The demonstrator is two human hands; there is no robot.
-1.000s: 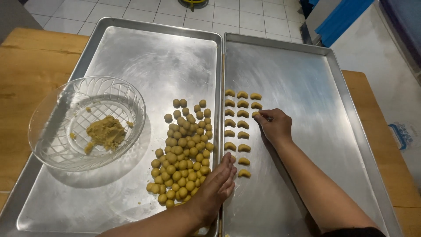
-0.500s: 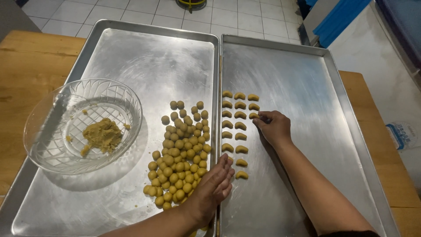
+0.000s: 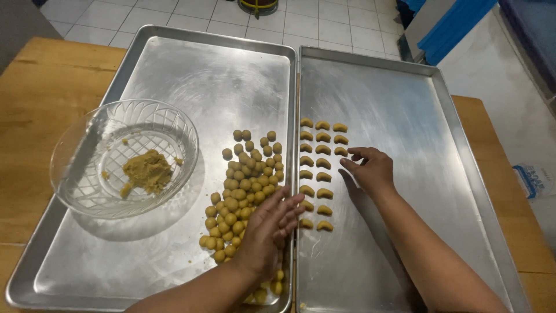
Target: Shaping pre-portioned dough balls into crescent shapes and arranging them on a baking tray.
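Two steel baking trays lie side by side on a wooden table. The left tray (image 3: 174, 75) carries a heap of small yellow dough balls (image 3: 246, 179). My left hand (image 3: 269, 229) lies flat over the near end of that heap, fingers together, and I cannot see whether it holds a ball. The right tray (image 3: 394, 93) has crescent-shaped dough pieces (image 3: 321, 165) in neat columns. My right hand (image 3: 370, 168) rests on this tray just right of them, fingertips at the lowest piece of the third column.
A clear glass bowl (image 3: 75, 174) with a lump of yellow dough (image 3: 147, 171) sits on the left tray's left side. White tiled floor shows beyond the table, with a blue object (image 3: 457, 23) at the top right.
My right hand has drawn slightly back from the third column of crescents. My left hand stays on the dough balls, barely shifted.
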